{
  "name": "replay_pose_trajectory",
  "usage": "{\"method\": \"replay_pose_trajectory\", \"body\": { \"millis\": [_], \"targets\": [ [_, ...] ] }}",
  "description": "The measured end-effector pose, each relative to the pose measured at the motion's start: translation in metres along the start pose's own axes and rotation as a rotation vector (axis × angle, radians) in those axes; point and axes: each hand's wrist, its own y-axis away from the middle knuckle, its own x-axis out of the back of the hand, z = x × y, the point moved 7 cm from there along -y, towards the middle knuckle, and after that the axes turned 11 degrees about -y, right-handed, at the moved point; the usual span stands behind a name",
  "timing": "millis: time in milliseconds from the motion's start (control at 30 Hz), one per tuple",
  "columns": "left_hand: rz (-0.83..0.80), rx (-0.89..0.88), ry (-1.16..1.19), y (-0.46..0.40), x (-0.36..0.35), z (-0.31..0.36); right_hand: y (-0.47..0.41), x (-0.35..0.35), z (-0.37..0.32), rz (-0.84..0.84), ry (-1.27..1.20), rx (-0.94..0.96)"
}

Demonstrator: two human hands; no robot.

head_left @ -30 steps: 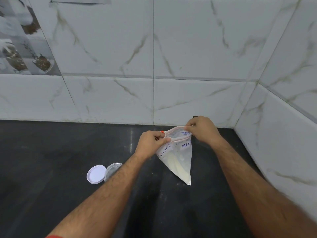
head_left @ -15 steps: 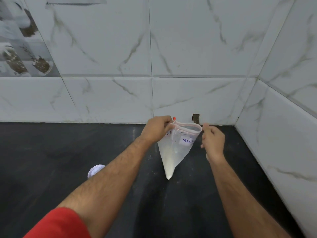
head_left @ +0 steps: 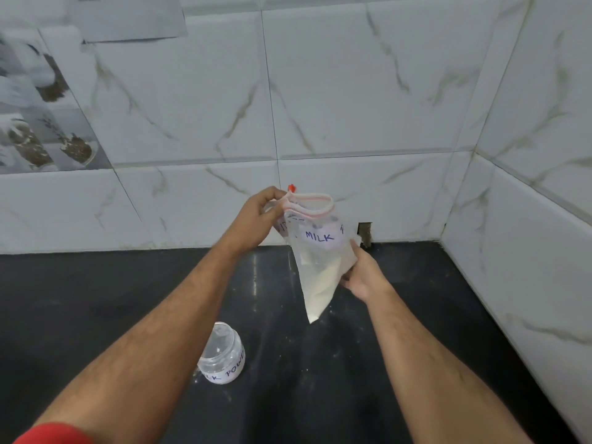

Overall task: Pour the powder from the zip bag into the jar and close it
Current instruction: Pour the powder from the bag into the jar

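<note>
A clear zip bag labelled "MILK" hangs in the air above the dark counter, its red-edged mouth open at the top and white powder gathered in its lower corner. My left hand pinches the bag's top left corner by the zip. My right hand holds the bag's right side lower down. A small clear jar with a white label stands open on the counter below, beside my left forearm. Its lid is hidden.
The black counter meets white marble tile walls at the back and the right. A small dark gap shows in the back wall's base.
My right hand left the bag's top edge and took hold of its side lower down. The bag rose slightly. The view shifted, so the jar shows and the white lid is hidden.
</note>
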Motion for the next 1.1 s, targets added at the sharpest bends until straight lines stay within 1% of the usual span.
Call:
{"method": "replay_pose_trajectory", "body": {
  "millis": [67, 100, 167, 233, 367, 533, 633, 667, 767, 833, 933, 1033, 1100],
  "targets": [
    [0.024, 0.010, 0.064, 0.005, 0.006, -0.008, -0.003, -0.012, -0.003, -0.028, -0.060, 0.022],
    [0.030, 0.013, 0.089, 0.008, 0.007, -0.012, -0.003, -0.014, -0.006, -0.016, -0.070, 0.047],
    [0.052, 0.032, 0.106, 0.014, 0.014, -0.022, 0.000, -0.015, -0.013, -0.009, -0.074, 0.084],
    [0.081, 0.085, 0.094, 0.021, 0.022, -0.039, 0.004, -0.019, -0.023, -0.043, -0.081, 0.105],
    [0.105, 0.180, 0.119, 0.032, 0.034, -0.067, 0.007, -0.029, -0.048, -0.092, 0.043, 0.195],
    [0.131, 0.204, 0.151, 0.036, 0.041, -0.069, 0.012, -0.044, -0.084, -0.093, 0.226, 0.387],
    [0.125, 0.218, 0.120, 0.039, 0.039, -0.076, 0.017, -0.065, -0.087, -0.196, 0.389, 0.389],
    [0.132, 0.221, 0.114, 0.039, 0.038, -0.078, 0.020, -0.069, -0.087, -0.200, 0.429, 0.387],
    [0.156, 0.240, 0.106, 0.044, 0.038, -0.085, 0.026, -0.073, -0.097, -0.102, 0.457, 0.453],
    [0.167, 0.238, 0.097, 0.046, 0.039, -0.087, 0.028, -0.080, -0.095, -0.138, 0.514, 0.451],
    [0.196, 0.242, 0.087, 0.050, 0.043, -0.087, 0.029, -0.078, -0.100, -0.091, 0.492, 0.516],
    [0.215, 0.232, 0.075, 0.052, 0.047, -0.089, 0.028, -0.080, -0.092, -0.128, 0.558, 0.471],
    [0.224, 0.237, 0.057, 0.049, 0.048, -0.091, 0.028, -0.073, -0.095, -0.052, 0.529, 0.513]
  ]
}}
